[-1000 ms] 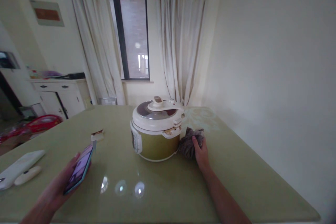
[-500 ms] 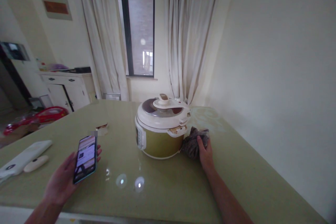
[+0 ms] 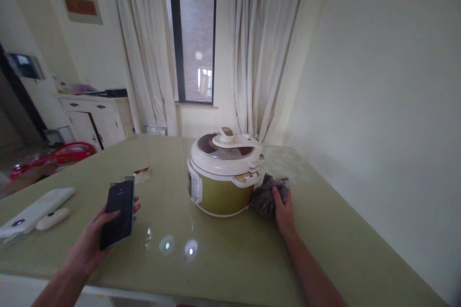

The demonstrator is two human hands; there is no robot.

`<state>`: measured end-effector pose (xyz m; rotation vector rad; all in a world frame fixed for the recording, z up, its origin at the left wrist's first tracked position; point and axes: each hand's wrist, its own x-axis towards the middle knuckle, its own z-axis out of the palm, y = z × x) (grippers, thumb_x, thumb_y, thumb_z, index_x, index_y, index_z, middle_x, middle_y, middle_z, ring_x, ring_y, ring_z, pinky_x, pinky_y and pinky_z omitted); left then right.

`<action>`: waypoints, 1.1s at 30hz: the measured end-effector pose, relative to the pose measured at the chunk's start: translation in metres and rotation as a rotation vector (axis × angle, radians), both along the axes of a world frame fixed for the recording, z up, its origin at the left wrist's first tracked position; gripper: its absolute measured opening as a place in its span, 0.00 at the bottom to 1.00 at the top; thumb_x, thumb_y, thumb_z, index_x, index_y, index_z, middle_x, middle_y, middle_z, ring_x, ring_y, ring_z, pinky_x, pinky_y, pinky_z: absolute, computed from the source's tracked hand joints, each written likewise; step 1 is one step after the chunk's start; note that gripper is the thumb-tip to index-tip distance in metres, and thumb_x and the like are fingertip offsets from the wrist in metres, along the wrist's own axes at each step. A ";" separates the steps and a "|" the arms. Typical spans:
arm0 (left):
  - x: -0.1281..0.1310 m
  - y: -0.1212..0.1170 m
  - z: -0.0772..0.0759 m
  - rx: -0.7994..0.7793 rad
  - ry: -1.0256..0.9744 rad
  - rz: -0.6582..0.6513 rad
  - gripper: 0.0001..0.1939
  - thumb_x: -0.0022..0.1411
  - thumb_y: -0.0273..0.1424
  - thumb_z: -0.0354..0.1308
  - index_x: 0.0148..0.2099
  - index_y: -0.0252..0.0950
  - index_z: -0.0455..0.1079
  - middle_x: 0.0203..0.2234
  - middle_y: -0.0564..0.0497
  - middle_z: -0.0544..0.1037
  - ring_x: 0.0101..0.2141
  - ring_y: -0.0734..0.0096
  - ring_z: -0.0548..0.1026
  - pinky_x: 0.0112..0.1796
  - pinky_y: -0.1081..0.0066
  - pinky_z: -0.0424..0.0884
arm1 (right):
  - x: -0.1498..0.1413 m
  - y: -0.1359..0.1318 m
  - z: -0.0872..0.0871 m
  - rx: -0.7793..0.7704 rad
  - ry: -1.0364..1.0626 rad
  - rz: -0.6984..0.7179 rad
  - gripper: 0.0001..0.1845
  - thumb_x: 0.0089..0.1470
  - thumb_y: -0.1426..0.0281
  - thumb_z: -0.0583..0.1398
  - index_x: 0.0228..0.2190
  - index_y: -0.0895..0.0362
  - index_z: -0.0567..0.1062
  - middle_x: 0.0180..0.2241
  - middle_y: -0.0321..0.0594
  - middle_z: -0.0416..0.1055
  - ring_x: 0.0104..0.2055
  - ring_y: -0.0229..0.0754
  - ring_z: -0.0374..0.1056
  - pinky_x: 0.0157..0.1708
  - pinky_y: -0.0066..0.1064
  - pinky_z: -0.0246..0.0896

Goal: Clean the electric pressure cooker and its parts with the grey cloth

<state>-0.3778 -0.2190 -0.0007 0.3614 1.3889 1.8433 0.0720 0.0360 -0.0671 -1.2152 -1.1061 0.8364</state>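
My left hand (image 3: 91, 235) is closed around a smartphone (image 3: 118, 218), its thumb lying over the mostly dark screen. On the green tabletop (image 3: 230, 259) stands an electric pressure cooker (image 3: 223, 192) with a white lid and a green body. A control panel is on its left side and a stained, brownish patch shows at the rim on the right. Just right of the cooker, my right hand (image 3: 284, 204) grips a bunched grey-brown cloth (image 3: 265, 195). The cloth lies against or very near the cooker's lower side. My right fingers are partly hidden by the cloth.
At the left of the table lie a white flat object (image 3: 39, 211) and a cream oval object (image 3: 53, 218). A small torn packet (image 3: 142, 172) lies beyond the phone. A wall (image 3: 389, 105) borders the table's right side. Behind are curtains (image 3: 266, 48) and a white cabinet (image 3: 97, 120).
The phone's lit screen has gone dark, and my left thumb now lies across it. The phone has turned to face me more. My right hand keeps hold of the cloth; the view has shifted slightly.
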 end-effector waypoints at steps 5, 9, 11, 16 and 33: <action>0.001 0.000 -0.001 -0.002 -0.012 0.025 0.36 0.38 0.23 0.78 0.53 0.40 0.80 0.45 0.46 0.89 0.36 0.58 0.88 0.33 0.73 0.84 | -0.001 -0.001 0.000 -0.002 -0.010 -0.024 0.41 0.50 0.37 0.66 0.52 0.55 0.79 0.52 0.51 0.82 0.58 0.63 0.74 0.61 0.50 0.68; -0.001 0.001 -0.008 0.002 -0.007 0.046 0.33 0.40 0.20 0.76 0.52 0.39 0.81 0.43 0.47 0.89 0.35 0.59 0.88 0.32 0.73 0.84 | -0.001 0.001 -0.001 0.008 -0.015 -0.024 0.41 0.51 0.37 0.66 0.53 0.55 0.79 0.52 0.50 0.82 0.58 0.62 0.75 0.61 0.50 0.67; -0.002 0.002 -0.010 0.008 -0.013 0.042 0.31 0.43 0.20 0.75 0.52 0.39 0.81 0.43 0.47 0.89 0.36 0.59 0.88 0.32 0.72 0.85 | -0.001 0.001 -0.002 0.026 -0.013 -0.007 0.40 0.52 0.37 0.65 0.53 0.55 0.79 0.52 0.49 0.82 0.57 0.61 0.75 0.59 0.48 0.68; 0.001 0.002 -0.006 0.012 0.024 0.034 0.31 0.46 0.20 0.73 0.54 0.40 0.80 0.46 0.47 0.89 0.37 0.59 0.88 0.33 0.72 0.85 | 0.000 0.000 -0.002 0.018 -0.005 -0.001 0.38 0.53 0.39 0.66 0.52 0.54 0.78 0.51 0.48 0.82 0.57 0.60 0.75 0.59 0.48 0.69; -0.005 -0.008 -0.007 0.128 -0.016 -0.063 0.46 0.39 0.21 0.75 0.64 0.42 0.77 0.54 0.42 0.85 0.49 0.42 0.86 0.43 0.62 0.86 | 0.002 0.000 -0.001 0.015 -0.026 0.002 0.40 0.53 0.39 0.65 0.55 0.54 0.79 0.52 0.49 0.82 0.59 0.61 0.74 0.60 0.49 0.68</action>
